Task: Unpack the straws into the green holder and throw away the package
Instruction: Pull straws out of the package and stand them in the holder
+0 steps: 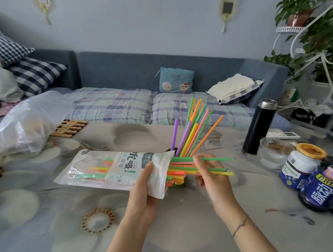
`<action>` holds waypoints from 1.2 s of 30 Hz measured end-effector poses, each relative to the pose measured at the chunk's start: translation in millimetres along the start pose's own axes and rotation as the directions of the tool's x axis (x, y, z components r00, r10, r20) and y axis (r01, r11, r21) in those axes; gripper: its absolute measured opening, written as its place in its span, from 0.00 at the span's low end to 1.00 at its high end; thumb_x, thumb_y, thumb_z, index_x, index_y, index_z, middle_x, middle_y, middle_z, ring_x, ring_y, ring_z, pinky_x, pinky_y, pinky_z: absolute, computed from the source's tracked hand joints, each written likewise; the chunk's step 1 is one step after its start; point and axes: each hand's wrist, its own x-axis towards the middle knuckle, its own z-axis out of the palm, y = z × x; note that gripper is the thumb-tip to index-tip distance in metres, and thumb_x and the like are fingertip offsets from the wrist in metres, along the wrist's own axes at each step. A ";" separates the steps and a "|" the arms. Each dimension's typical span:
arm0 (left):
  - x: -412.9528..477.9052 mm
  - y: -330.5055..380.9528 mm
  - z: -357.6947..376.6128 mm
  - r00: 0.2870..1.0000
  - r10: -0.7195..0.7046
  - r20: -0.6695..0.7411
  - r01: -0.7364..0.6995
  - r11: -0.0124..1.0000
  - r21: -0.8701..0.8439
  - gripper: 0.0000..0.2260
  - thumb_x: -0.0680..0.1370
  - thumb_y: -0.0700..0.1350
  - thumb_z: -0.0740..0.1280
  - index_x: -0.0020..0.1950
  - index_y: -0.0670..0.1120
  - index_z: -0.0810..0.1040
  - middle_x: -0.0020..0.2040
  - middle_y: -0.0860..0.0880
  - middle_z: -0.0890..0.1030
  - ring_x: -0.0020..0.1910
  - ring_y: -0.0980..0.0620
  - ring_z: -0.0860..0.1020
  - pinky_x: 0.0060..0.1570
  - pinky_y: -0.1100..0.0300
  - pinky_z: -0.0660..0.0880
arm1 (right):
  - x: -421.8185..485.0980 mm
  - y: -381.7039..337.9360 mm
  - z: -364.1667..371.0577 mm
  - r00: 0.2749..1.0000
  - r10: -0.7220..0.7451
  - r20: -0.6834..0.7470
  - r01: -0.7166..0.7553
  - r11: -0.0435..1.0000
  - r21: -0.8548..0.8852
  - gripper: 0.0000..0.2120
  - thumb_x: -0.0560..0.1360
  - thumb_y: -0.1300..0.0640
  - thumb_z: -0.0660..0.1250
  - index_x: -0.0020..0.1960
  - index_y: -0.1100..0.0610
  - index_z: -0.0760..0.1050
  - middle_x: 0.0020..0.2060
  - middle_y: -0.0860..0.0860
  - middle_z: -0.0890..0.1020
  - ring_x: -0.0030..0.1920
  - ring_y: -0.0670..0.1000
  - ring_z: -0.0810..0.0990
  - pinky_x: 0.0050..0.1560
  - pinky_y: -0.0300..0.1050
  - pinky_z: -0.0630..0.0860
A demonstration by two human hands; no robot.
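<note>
The left hand (147, 182) grips the white straw package (112, 168) near its open end, fingers curled round it, and holds it lying sideways just above the worktop (49, 230). Through the clear part of the package, green, yellow and orange straws show. The packed straws (183, 170) stick out of the open mouth toward the right, and the right hand (209, 174) pinches a few of them, green and yellow ones, between thumb and fingers.

Just behind the two hands stands the green holder (178, 184), mostly hidden by the package and the straws in front of it. It already holds a bunch of standing straws (193, 131) – purple, green, yellow, pink and orange – fanned up and to the right.

To the right on the worktop stands a black flask (259, 126) with a metal top. Beside it is a glass bowl (273, 153) with something brownish in it, too blurred to tell. Nearer the edge are a jar with a yellow lid (303, 162) and dark blue bottles (328, 184). At far left lies a crumpled clear plastic bag (29, 123); its contents cannot be made out.
</note>
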 end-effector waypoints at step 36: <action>5.6 17.6 -1.5 0.995 0.062 0.084 -0.044 0.978 -0.205 0.11 0.82 0.46 0.58 0.54 0.42 0.78 0.41 0.48 0.87 0.38 0.56 0.85 0.37 0.65 0.80 | 47.2 -81.9 18.5 0.964 -0.242 -0.110 0.232 0.968 -0.097 0.17 0.77 0.49 0.63 0.32 0.54 0.74 0.23 0.44 0.77 0.26 0.41 0.76 0.29 0.35 0.70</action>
